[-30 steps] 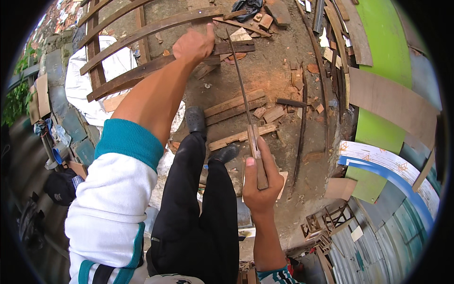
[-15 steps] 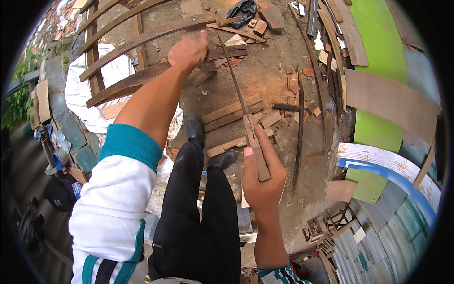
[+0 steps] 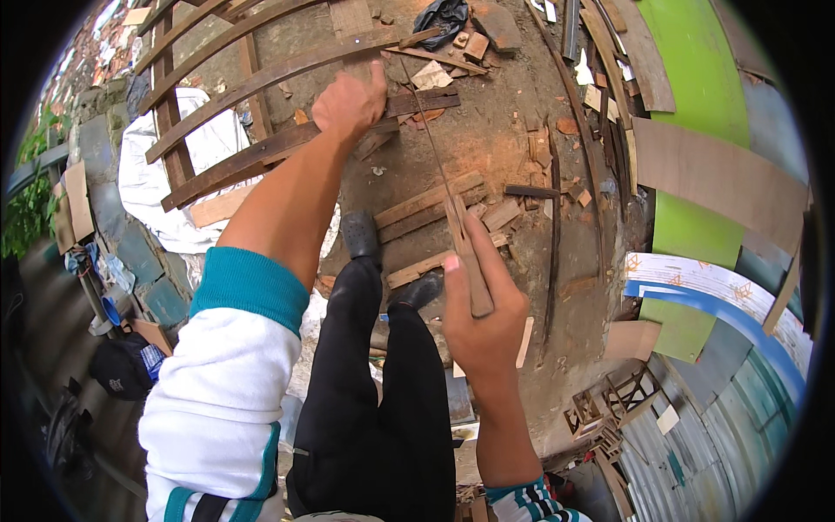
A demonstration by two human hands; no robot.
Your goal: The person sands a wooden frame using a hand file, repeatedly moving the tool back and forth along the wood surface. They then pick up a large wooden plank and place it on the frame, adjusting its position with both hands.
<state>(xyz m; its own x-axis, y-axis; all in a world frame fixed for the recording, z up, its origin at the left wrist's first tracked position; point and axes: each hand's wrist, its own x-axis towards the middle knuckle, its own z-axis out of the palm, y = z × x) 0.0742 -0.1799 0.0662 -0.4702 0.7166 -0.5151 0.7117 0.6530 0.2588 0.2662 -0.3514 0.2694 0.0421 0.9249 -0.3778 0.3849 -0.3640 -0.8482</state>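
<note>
My left hand [image 3: 350,103] is closed over the lowest dark slat [image 3: 252,157] of a wooden frame, close to the slat's right end, with the thumb pointing away from me. My right hand [image 3: 484,326] grips the wooden handle of a handsaw [image 3: 467,261], thumb and forefinger stretched along its sides. The saw's thin blade runs away from me, seen almost edge-on, and its far end lies near the slat ends, right of my left hand. Whether the teeth touch the wood, I cannot tell.
Timber offcuts [image 3: 430,209] lie by my feet, with a black plastic bag [image 3: 439,22] beyond. White sacking [image 3: 143,170] spreads under the frame. Long strips [image 3: 574,113] and green panels [image 3: 696,78] line the right side. A black bag [image 3: 122,365] sits at left.
My right hand has pushed the handsaw slightly forward, and its blade shows narrower. The left hand keeps its hold on the slat. The whole view has shifted a little.
</note>
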